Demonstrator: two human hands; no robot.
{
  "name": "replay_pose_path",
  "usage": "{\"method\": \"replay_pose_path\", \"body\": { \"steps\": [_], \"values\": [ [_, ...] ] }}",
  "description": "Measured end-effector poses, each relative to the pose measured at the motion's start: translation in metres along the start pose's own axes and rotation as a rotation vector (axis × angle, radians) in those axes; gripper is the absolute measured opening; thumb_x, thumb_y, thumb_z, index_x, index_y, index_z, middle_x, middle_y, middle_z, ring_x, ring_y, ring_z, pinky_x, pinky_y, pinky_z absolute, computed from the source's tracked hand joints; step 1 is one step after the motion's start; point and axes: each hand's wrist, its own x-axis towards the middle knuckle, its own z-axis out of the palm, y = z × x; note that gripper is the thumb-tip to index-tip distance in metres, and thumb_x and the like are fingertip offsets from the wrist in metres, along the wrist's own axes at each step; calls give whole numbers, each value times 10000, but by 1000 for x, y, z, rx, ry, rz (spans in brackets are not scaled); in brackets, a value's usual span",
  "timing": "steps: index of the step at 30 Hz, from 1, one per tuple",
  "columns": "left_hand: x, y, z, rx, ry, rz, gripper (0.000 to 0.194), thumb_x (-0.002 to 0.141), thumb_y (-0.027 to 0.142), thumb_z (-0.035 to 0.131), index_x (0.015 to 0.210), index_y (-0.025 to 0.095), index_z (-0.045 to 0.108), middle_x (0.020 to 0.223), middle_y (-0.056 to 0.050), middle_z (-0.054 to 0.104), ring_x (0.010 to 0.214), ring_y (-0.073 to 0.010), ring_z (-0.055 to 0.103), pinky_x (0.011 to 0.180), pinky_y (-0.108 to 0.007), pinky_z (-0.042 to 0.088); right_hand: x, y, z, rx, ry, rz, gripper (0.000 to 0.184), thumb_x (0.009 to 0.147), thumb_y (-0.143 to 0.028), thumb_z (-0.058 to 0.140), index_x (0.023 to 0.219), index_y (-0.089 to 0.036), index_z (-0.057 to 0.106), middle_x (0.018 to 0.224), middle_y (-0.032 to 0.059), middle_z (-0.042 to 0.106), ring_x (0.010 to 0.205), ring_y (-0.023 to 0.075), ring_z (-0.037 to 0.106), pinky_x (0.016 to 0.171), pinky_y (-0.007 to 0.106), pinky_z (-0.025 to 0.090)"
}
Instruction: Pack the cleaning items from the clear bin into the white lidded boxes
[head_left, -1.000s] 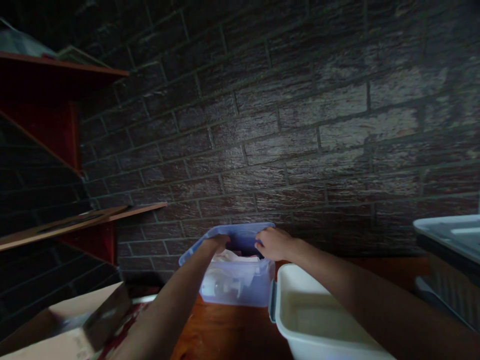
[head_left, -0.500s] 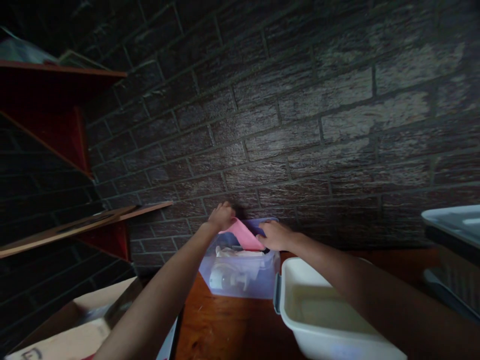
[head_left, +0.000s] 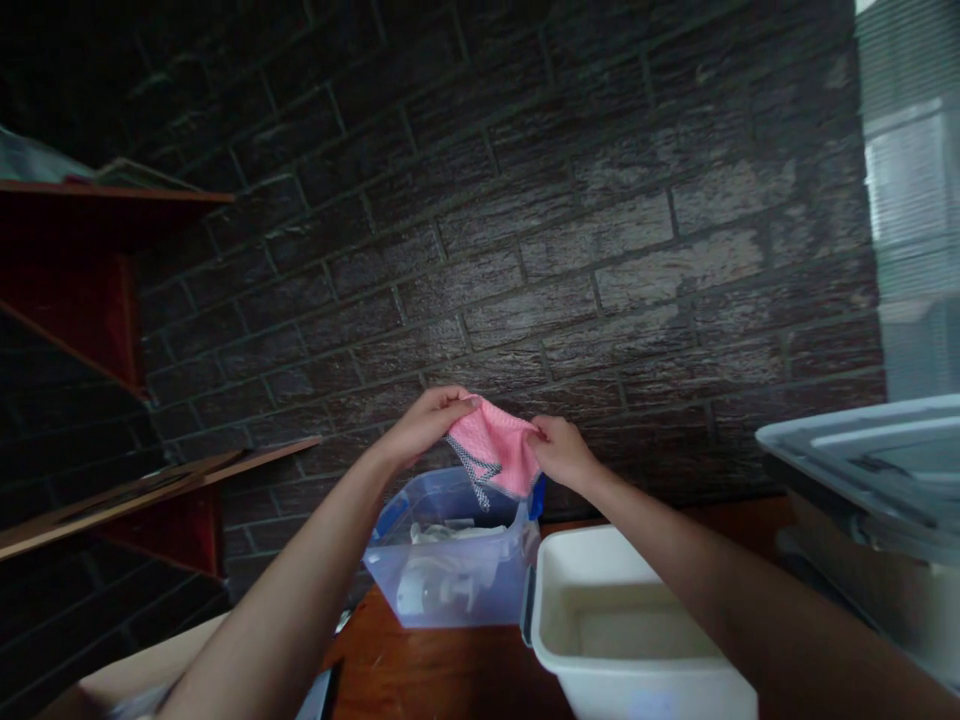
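Both bare forearms reach forward and upward from the lower corners, converging toward the middle. The left hand is raised a little higher, wrist bent, fingers curled over and pinched shut. The right hand sits close beside it, knuckles up, fingers pinched too. The hands stay apart, not touching.

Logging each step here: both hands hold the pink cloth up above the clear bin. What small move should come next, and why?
Probably carry the pink cloth sideways clear of the clear bin: left hand and right hand pinch its top corners, and it hangs bunched.
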Motion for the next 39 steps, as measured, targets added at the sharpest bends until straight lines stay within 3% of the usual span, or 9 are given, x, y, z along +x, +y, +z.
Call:
{"method": "replay_pose_path", "body": {
  "steps": [6,9,12,16,18,23,29,36,39],
  "values": [
    [-1,-3,65,-348,22,-93,313,801,457,745,819,162,645,675,20,583,552,-106,517,522,-200,405,-45,-9,-62,18,288,-8,274,901,-220,570,1160,-135,597,1199,165,665,1118,262,614,906,347,467],
    [-3,0,99,-489,13,-81,302,802,433,762,784,158,638,680,25,586,561,-94,522,522,-189,404,-73,-18,-81,140,124,-120,160,963,-300,532,977,-187,645,921,47,723,837,173,678,736,266,511],
    [-6,0,123,-610,53,-67,309,805,421,777,753,156,626,652,42,570,538,-76,503,496,-176,380,-92,-22,-91,331,-86,-199,194,910,-340,648,1036,-193,634,910,18,728,739,149,662,628,233,489],
    [-8,-5,142,-750,124,-77,289,810,394,789,759,161,626,644,53,583,510,-62,510,498,-169,408,-100,-24,-94,179,-36,-225,219,828,-232,703,1038,-202,647,829,-13,719,655,136,618,580,224,413],
    [-11,-7,148,-812,162,-90,268,822,396,781,809,165,647,682,42,625,536,-68,552,529,-170,444,-99,-23,-93,81,-20,-238,65,865,-201,637,918,-204,675,750,-18,701,624,134,608,578,231,380],
    [-30,-6,160,-956,107,-102,403,902,529,656,1000,142,716,877,-71,748,742,-183,701,695,-269,555,-94,-19,-87,6,44,-174,314,986,-249,488,709,-200,628,621,-9,639,550,135,573,548,250,329],
    [-41,-9,170,-793,2,-13,291,863,250,763,1144,178,748,1034,-69,775,901,-186,714,807,-232,529,-86,-4,-80,219,95,-120,283,1020,-298,467,832,-192,651,748,1,678,676,158,619,617,249,391],
    [-39,-28,137,-716,76,-135,240,870,293,754,1081,182,782,804,-18,751,582,-89,615,568,-164,478,-86,4,-86,421,425,25,264,950,-444,614,893,-194,677,737,4,657,687,171,568,605,255,431],
    [-45,-34,116,-698,129,-132,273,831,262,792,1087,168,780,866,-39,767,619,-83,635,576,-141,480,-93,-2,-99,466,474,45,266,901,-453,683,903,-189,716,772,17,687,713,177,579,605,252,449]
  ]
}}
